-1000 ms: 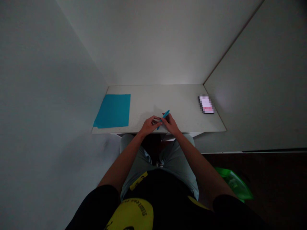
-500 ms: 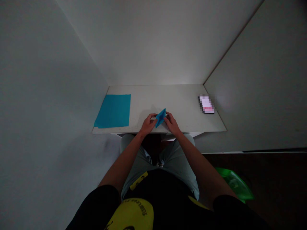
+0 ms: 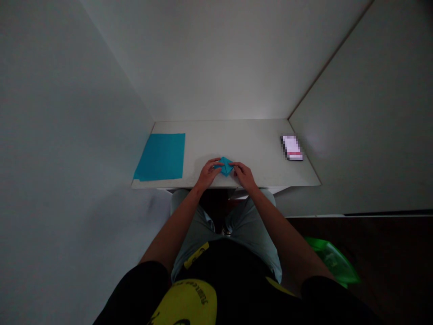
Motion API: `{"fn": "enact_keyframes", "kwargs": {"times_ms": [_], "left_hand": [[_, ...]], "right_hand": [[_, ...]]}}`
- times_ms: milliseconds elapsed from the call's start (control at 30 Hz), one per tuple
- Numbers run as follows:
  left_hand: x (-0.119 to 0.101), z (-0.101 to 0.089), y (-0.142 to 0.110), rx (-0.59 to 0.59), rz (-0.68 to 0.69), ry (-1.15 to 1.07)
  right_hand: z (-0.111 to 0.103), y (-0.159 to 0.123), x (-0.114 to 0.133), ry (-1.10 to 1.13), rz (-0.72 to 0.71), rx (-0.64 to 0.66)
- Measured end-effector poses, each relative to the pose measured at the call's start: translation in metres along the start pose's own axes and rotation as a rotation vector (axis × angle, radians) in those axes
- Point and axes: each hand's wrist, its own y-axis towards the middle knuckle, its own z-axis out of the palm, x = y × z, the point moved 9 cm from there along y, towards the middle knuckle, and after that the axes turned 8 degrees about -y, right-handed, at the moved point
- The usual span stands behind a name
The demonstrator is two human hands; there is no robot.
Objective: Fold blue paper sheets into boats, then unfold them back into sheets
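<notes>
While a black shirt (image 3: 243, 280) fills the bottom of the frame, the left hand (image 3: 207, 175) pinches a folded blue paper (image 3: 225, 168) at centre; the right hand (image 3: 245, 175) touches its right corner, grip unclear. Beyond, on the white bench (image 3: 233, 135), lie a blue sheet (image 3: 160, 155), centre-left, and a pixelated phone (image 3: 292, 148), centre-right.

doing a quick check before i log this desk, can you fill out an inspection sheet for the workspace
Surface: pale desk, against a wall; bare parts look light and plain.
Job's things: small folded blue piece between the hands; larger blue sheet lying flat at the desk's left end.
Clutter: phone-like device near the desk's right edge, screen blurred out.
Hands: left hand and right hand both have fingers on the folded piece; pinching or pressing, too small to tell.
Cables: nothing seen.
Surroundings: pale walls; green object at lower right above dark floor, partly hidden by the right arm.
</notes>
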Motion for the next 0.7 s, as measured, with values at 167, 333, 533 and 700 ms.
{"fn": "enact_keyframes", "kwargs": {"times_ms": [167,333,533,700], "left_hand": [[0.010,-0.001,-0.002,-0.042,-0.107,0.011],[0.010,0.002,0.000,-0.042,-0.158,0.106],[0.002,0.003,0.002,-0.078,-0.153,0.152],[0.006,-0.001,0.003,-0.153,-0.149,0.060]], "right_hand": [[-0.001,0.002,-0.011,0.040,0.020,-0.053],[0.000,0.006,-0.018,0.048,0.020,-0.061],[-0.002,0.006,-0.015,0.072,0.026,-0.051],[-0.013,0.007,-0.018,0.125,0.055,-0.122]]}}
